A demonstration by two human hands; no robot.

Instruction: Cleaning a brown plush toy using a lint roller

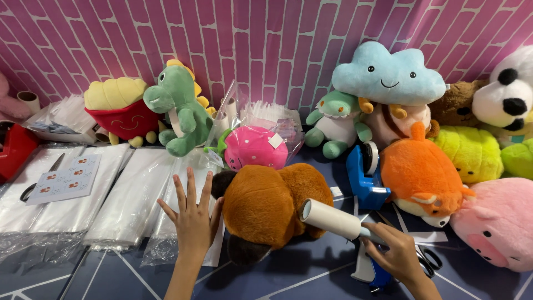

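A brown plush toy lies on the dark table in front of me. My left hand is flat with fingers spread, pressed against the toy's left side and over the edge of a plastic bag stack. My right hand grips the handle of a white lint roller, whose roll rests against the brown toy's right side. Behind the toy sits a pink strawberry plush inside a clear bag.
Stacks of clear plastic bags and a sticker sheet lie at left. A blue tape dispenser, scissors, an orange fox plush, a pink pig plush, a green dinosaur and a cloud plush crowd the back and right.
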